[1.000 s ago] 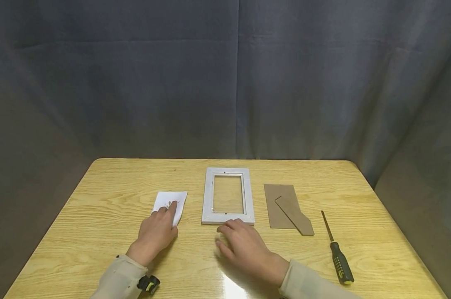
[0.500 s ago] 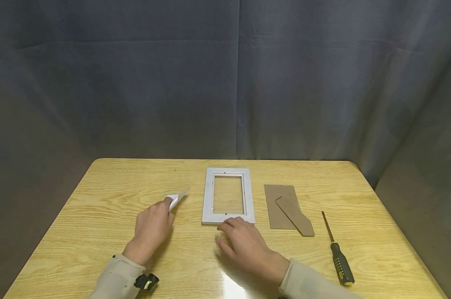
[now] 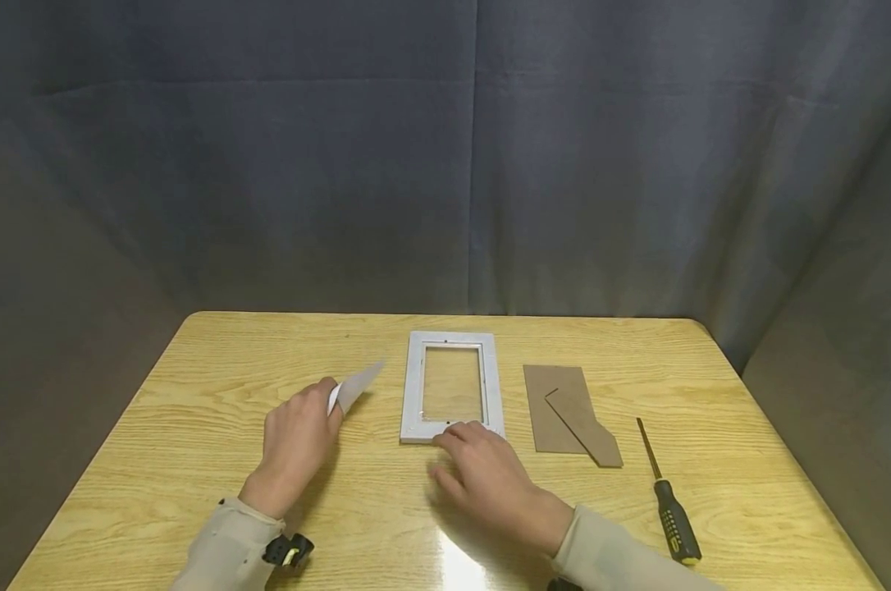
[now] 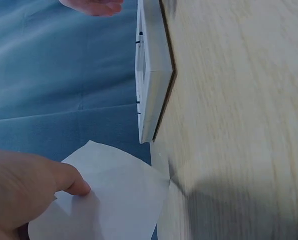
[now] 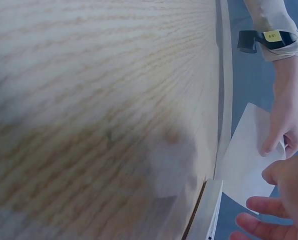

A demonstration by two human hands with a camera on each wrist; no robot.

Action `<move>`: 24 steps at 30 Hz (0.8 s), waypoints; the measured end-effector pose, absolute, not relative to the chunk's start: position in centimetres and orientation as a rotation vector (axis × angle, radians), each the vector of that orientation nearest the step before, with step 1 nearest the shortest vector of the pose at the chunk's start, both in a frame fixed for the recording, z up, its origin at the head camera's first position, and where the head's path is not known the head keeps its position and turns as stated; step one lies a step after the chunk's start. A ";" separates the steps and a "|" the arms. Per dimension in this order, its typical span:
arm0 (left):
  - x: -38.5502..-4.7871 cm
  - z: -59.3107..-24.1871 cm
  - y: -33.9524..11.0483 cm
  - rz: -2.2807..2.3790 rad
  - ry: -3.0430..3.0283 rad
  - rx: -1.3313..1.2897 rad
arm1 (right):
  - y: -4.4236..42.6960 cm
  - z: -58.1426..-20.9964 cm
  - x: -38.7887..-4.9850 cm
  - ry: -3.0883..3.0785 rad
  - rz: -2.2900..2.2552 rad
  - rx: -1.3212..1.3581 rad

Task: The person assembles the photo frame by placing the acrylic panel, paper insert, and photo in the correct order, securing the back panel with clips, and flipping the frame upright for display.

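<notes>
Dark curtain (image 3: 342, 189) backed the worktop (image 3: 165, 460). Between its left edge and a white frame (image 3: 412, 386), my left hand (image 3: 294, 443) pinched paper (image 3: 358, 387); my right hand (image 3: 493, 476), fingers loosely parted, hung by the frame's near side.

The paper (image 4: 126, 195) is white, the frame (image 3: 413, 386) whitish, the board (image 3: 545, 423) brown, the screwdriver (image 3: 678, 521) black and yellow, the surface (image 3: 268, 349) yellowish wood-grained, the curtain (image 3: 342, 205) dark grey.

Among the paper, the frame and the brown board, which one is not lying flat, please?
The paper: it slants upward, pinched by the left hand. The frame and the brown board both lie flat on the table.
</notes>
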State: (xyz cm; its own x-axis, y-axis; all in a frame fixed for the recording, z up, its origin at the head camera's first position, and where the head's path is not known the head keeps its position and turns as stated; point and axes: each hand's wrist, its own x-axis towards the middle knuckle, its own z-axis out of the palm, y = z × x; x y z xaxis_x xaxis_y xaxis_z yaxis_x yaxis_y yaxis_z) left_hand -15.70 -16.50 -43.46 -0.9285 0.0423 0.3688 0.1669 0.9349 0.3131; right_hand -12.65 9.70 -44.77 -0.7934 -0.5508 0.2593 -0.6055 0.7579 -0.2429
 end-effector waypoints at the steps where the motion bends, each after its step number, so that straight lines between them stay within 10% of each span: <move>1: -15.7 -43.4 -16.5 -0.484 -2.724 -0.153 | 9.7 -44.7 -12.7 -2.779 0.474 0.924; 24: -15.9 -42.0 -15.3 -0.592 -2.715 -0.148 | 10.6 -44.4 -13.9 -2.763 0.532 0.817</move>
